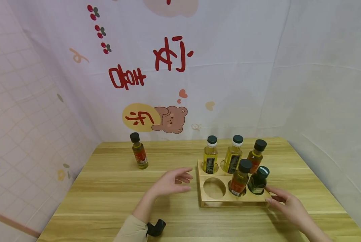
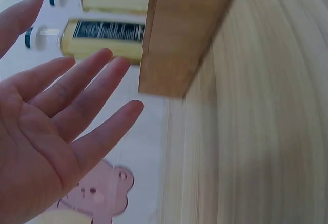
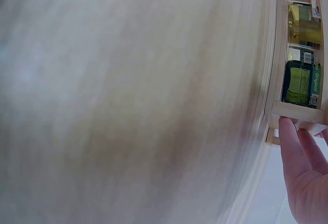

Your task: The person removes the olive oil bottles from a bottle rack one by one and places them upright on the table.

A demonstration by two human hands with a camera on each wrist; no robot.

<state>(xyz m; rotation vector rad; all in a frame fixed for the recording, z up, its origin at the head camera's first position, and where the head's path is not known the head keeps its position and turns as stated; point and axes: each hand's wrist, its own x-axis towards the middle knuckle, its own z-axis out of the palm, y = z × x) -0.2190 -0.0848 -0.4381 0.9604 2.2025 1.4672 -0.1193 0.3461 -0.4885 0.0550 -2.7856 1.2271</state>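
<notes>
A wooden bottle rack (image 1: 222, 198) with round holes stands on the table. Two yellow oil bottles (image 1: 210, 160) are in its back row, beside a black-capped bottle (image 1: 255, 156). In front are a red-labelled bottle (image 1: 238, 179) with a black cap and a dark green bottle (image 1: 257, 181); the front left hole shows no bottle. My right hand (image 1: 287, 205) holds the rack's right end, thumb at the front corner, fingers (image 3: 294, 149) against the end panel. Just off the rack's left side, my left hand (image 1: 174, 181) hovers with spread fingers, touching nothing.
Another red-labelled bottle (image 1: 140, 154) with a black cap stands on the table (image 1: 107, 188) at the back left. A printed cloth (image 1: 228, 67) hangs behind the table and along both sides. A black wrist device (image 1: 156, 228) sits by the left sleeve.
</notes>
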